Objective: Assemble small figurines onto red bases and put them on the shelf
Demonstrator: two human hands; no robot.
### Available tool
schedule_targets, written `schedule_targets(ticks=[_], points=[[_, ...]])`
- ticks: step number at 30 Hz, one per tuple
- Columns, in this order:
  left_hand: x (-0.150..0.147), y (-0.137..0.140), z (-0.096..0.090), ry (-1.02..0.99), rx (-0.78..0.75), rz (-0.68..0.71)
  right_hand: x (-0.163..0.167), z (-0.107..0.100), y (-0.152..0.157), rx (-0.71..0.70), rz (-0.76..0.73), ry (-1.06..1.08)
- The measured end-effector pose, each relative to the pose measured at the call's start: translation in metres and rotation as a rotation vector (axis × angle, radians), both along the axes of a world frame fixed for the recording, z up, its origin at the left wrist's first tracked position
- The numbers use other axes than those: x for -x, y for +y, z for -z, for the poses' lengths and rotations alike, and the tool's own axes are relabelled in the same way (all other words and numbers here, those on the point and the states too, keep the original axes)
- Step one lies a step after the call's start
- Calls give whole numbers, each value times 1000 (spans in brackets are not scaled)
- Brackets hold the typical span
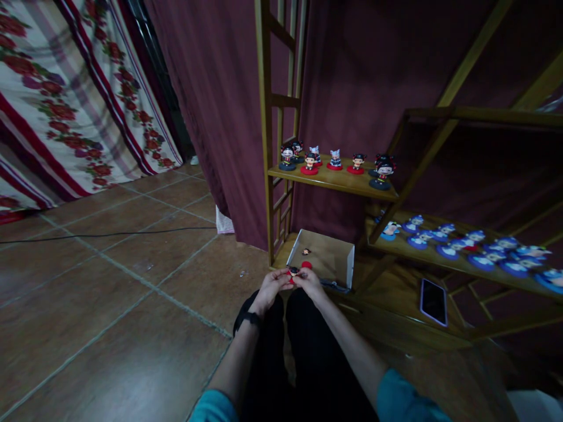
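Observation:
Between my two hands is a small figurine (293, 272) with black hair and a red base. My left hand (271, 287) closes on it from the left, and my right hand (309, 282) pinches it from the right. The fingers cover part of the figurine. Just beyond them, a shallow cardboard box (334, 258) sits on the lowest board of a wooden shelf. In the box lie another small dark-haired figure (306, 251) and a round red base (307, 265), apart from each other.
Several figurines on round bases stand on the upper shelf board (334, 179). Blue-and-white figurines (448, 240) line the right board. A phone (433, 302) lies on the low board at right. A dark cable (109, 235) crosses the tiled floor; a maroon curtain (211, 117) hangs behind.

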State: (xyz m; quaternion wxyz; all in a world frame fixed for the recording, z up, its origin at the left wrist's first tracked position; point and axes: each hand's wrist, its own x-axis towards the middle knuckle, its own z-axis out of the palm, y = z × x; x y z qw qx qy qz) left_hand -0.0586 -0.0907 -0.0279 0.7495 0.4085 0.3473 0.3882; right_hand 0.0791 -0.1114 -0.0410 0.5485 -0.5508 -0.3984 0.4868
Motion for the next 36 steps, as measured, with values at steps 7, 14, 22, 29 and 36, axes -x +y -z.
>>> schedule_targets(ticks=[7,14,22,29,36], points=[[-1,0,0,-10,-2,-16,-1,-4,-2,-110,-26,-87],[-3,-1,1,-14,-18,-3,-11,-24,-6,-319,-112,-518],[-6,-2,4,-12,-52,-10,-14,-23,-3,-331,-161,-723],[-6,-3,4,-7,-52,-32,-11,-22,-3,-289,-106,-700],[-7,-3,5,-8,-60,-64,-10,-20,-1,-245,-78,-708]])
